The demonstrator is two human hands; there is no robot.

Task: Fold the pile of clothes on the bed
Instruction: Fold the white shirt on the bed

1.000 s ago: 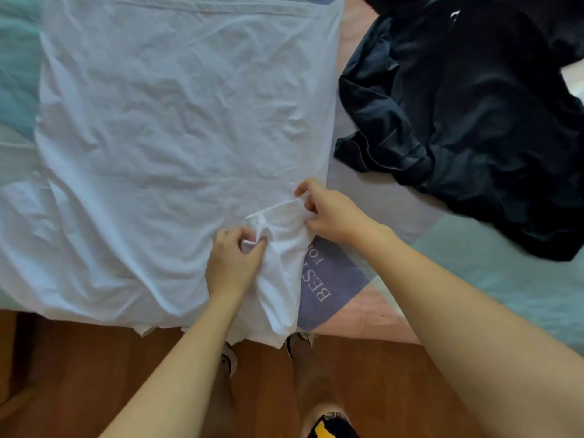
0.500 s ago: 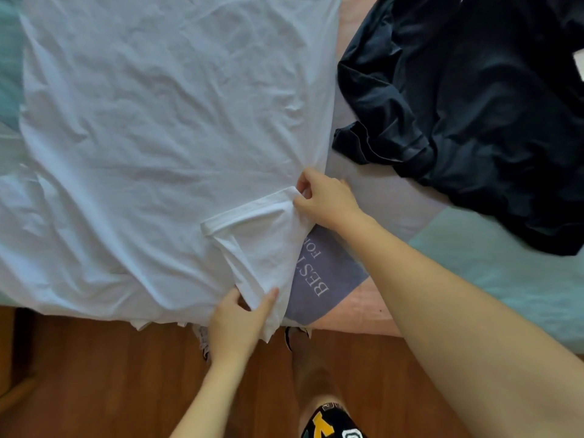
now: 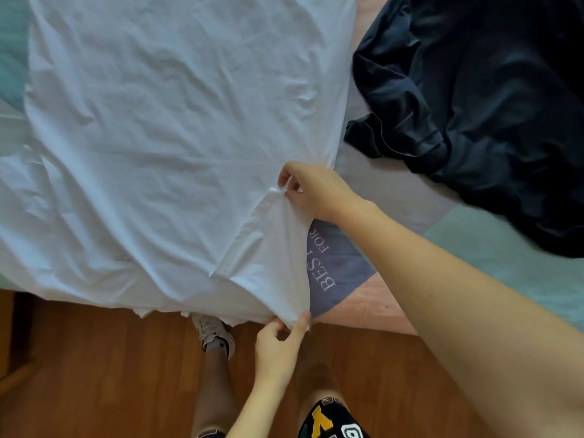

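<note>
A large white T-shirt (image 3: pixel 164 128) lies spread flat over the bed, wrinkled, its near edge hanging over the bed's side. Its right sleeve (image 3: pixel 278 254) is pulled out toward me. My right hand (image 3: pixel 311 191) pinches the sleeve's upper end at the shirt's right side. My left hand (image 3: pixel 279 346) pinches the sleeve's lower tip, just past the bed's edge. A crumpled dark navy garment (image 3: pixel 480 99) sits on the bed to the right, apart from both hands.
The bed cover (image 3: pixel 505 263) has pink, teal and purple patches, one with printed letters (image 3: pixel 325 257) beside the sleeve. A wooden floor (image 3: pixel 94 368) runs below the bed edge. My legs and a shoe (image 3: pixel 215 333) stand close to the bed.
My left hand slid from the sleeve's middle down to its tip beyond the bed edge, drawing the sleeve out straight. My right hand kept its pinch at the sleeve's top.
</note>
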